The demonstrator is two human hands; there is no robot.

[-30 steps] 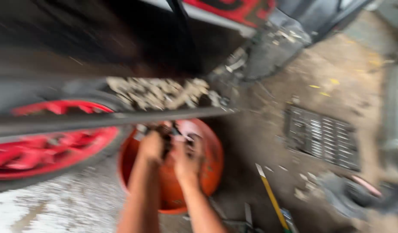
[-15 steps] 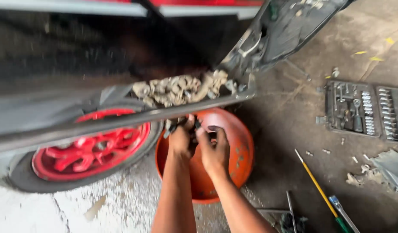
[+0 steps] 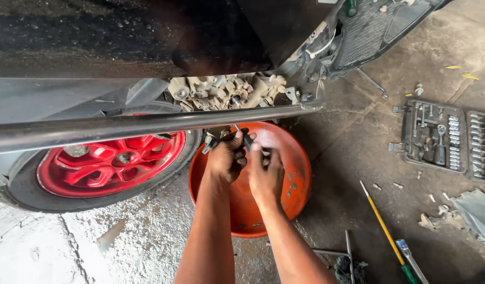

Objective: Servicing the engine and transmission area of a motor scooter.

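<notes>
Now both forearms reach forward and down from the bottom edge, side by side, with the hands meeting under the scooter's engine [image 3: 221,90] and over an orange drain pan [image 3: 284,152]. The left hand [image 3: 225,158] is curled around a dark-handled tool [image 3: 237,138] — its knuckles bent, thumb side up. The right hand [image 3: 266,176] sits just beside it, touching or nearly touching, fingers folded in toward the same tool; whether it truly grips the tool or only steadies it cannot be told.

The tool's working end is lost behind the fingers and the grey frame rail [image 3: 148,123] just above the hands, so what it bears on stays hidden. Left of the hands stands a red wheel [image 3: 108,163] in its black tyre, partly cut off by the rail. Well to the right on the concrete floor lies an open socket set [image 3: 437,138], and nearer, right and below the hands, a yellow-shafted screwdriver [image 3: 382,226].

Compared with half a second ago the view is sharper and has shifted — the hands sit a little lower over the pan, their clasp on the tool much the same
</notes>
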